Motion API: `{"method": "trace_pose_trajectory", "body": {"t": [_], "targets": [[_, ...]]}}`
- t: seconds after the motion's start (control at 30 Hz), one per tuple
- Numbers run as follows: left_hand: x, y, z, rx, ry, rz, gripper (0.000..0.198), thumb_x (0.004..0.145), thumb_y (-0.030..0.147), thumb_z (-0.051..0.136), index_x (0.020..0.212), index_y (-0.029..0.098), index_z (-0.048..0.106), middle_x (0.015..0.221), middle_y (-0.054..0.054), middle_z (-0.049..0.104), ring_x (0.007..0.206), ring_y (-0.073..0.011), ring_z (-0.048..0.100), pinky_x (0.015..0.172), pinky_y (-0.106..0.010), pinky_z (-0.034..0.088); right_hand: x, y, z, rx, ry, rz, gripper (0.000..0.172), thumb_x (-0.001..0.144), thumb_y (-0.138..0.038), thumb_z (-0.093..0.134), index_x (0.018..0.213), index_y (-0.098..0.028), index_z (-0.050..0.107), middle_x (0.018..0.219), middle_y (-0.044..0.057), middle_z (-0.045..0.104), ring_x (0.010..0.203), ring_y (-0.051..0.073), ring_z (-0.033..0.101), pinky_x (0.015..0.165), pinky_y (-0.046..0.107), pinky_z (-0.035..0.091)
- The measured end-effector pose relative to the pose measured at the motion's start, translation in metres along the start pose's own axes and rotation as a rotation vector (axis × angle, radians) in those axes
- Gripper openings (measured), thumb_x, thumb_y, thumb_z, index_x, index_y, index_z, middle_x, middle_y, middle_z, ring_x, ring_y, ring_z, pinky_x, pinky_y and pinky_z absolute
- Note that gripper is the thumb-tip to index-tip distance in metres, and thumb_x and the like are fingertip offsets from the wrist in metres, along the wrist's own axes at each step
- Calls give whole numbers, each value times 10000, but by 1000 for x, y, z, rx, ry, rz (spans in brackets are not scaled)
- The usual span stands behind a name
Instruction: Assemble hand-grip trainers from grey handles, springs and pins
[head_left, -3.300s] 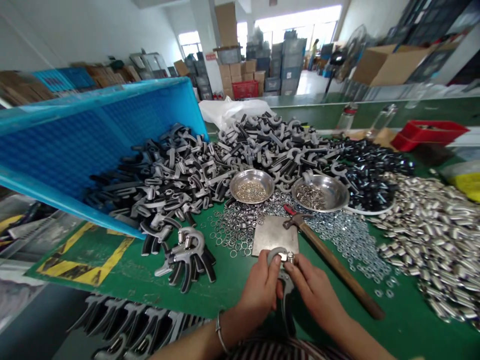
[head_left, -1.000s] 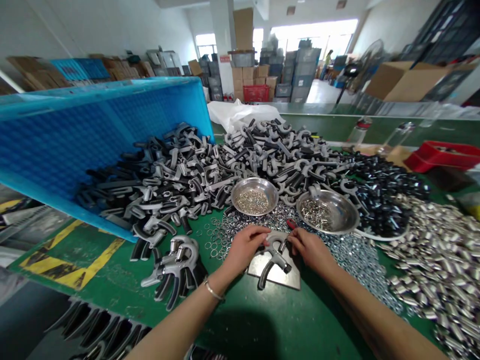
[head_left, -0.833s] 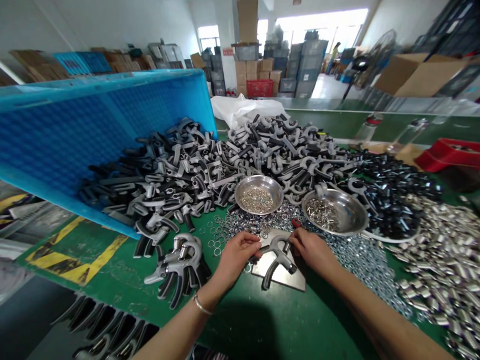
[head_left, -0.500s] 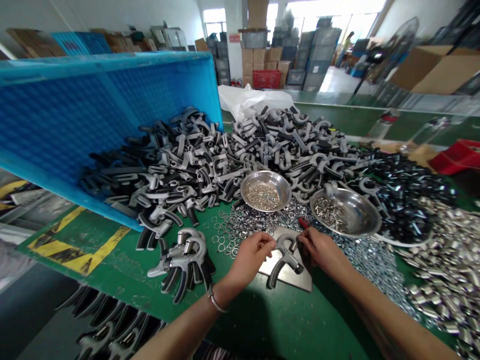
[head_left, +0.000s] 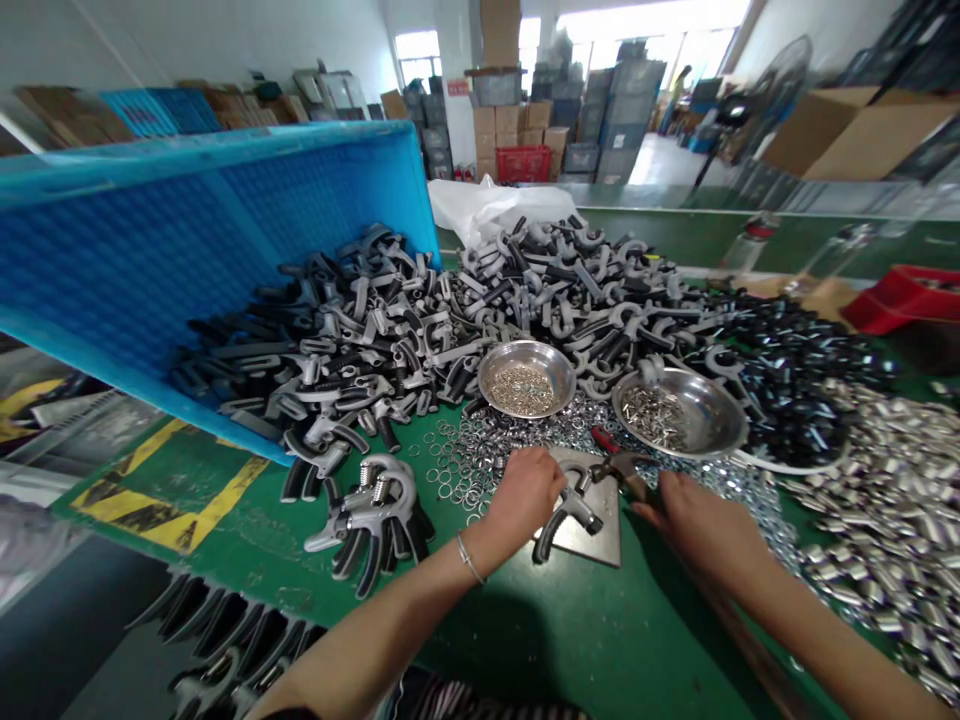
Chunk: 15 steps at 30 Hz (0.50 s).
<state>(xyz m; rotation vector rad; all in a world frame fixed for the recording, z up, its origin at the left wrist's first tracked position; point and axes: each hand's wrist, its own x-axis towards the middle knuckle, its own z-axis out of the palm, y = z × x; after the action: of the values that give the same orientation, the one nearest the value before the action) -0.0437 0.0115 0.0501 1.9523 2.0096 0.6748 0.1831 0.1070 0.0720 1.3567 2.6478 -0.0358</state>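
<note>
Right hand point(head_left: 697, 525) has left hand gripper point(head_left: 579, 508), now wrapped around hammer point(head_left: 626, 472) handle; left hand point(head_left: 525, 495) curled, pressing gripper onto steel plate point(head_left: 606, 530).

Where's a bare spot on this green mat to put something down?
Bare green mat lies in front of the steel plate, below the left hand and right hand. Another patch sits between the yellow-and-black tape and the assembled hand grippers. Crowded: the black-and-grey handle pile, washers and metal sleeves behind.
</note>
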Motion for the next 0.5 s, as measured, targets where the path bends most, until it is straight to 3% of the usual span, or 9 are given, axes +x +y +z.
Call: {"method": "trace_pose_trajectory", "body": {"t": [0.07,0.17,0.33,0.5], "targets": [[0,0,-2,67,-24,36,174,946,274,539,880,154,647,944,-82,650,958,-249,583,929,-395,427,-10,9,12,93,-78,0,268,930,-447,516,878,-192,580,906,145,701,820,320,690,598,344,437],[2,1,-7,158,-58,87,172,943,258,534,922,145,661,963,-105,654,977,-269,589,948,-418,427,-14,15,23,311,-22,-5,218,926,-399,480,843,-211,550,873,116,692,785,268,667,647,342,448],[11,6,-14,161,-119,168,202,957,246,492,925,156,670,979,-108,644,949,-249,607,904,-370,459,-20,9,9,666,42,-31,244,965,-429,393,1061,-223,481,807,55,697,675,225,652,625,317,456],[16,6,-14,149,-130,110,175,945,266,517,893,162,648,936,-80,634,907,-222,609,849,-323,471,-19,-8,-11,538,-55,-74,274,975,-413,361,984,-208,543,851,108,718,727,257,667,653,323,435]]}}
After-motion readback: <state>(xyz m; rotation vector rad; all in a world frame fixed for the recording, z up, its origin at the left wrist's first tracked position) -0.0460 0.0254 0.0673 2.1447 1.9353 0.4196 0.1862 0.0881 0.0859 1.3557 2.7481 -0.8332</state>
